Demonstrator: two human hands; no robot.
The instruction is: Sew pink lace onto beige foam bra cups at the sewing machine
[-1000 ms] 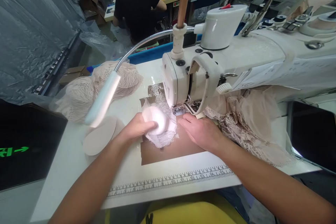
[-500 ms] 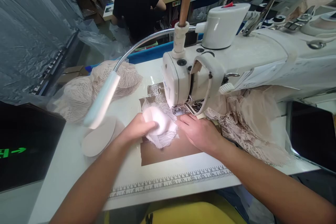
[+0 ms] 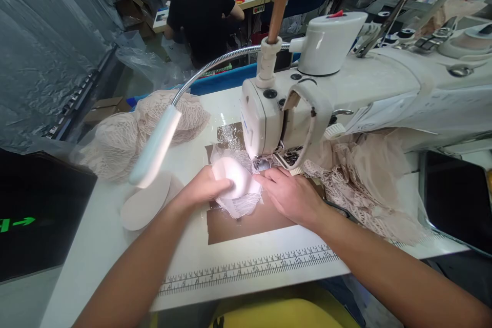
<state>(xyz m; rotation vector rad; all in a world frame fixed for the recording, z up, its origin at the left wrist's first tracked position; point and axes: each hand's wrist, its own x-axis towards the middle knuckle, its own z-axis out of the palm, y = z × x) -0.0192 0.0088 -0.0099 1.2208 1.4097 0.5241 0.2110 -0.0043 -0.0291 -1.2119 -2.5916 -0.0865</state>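
Note:
My left hand (image 3: 202, 190) grips a white foam cup pad (image 3: 235, 178) wrapped in pale lace (image 3: 240, 205), holding it just in front of the presser foot (image 3: 263, 165) of a white sewing machine (image 3: 346, 92). My right hand (image 3: 291, 193) lies on the table to the right of the pad, fingers stretched toward the foot and pressing the lace edge flat. A brown plate (image 3: 249, 223) lies under both hands.
A pile of beige lace (image 3: 126, 133) sits at the back left, more lace (image 3: 365, 184) under the machine arm on the right. Flat foam pads (image 3: 144, 207) lie left of my hand. A gooseneck lamp (image 3: 156, 146) hangs over them. Another person in black (image 3: 200, 10) works behind.
Both hands have crept slightly toward the presser foot with the pad; the view shifted a little. Grip unchanged.

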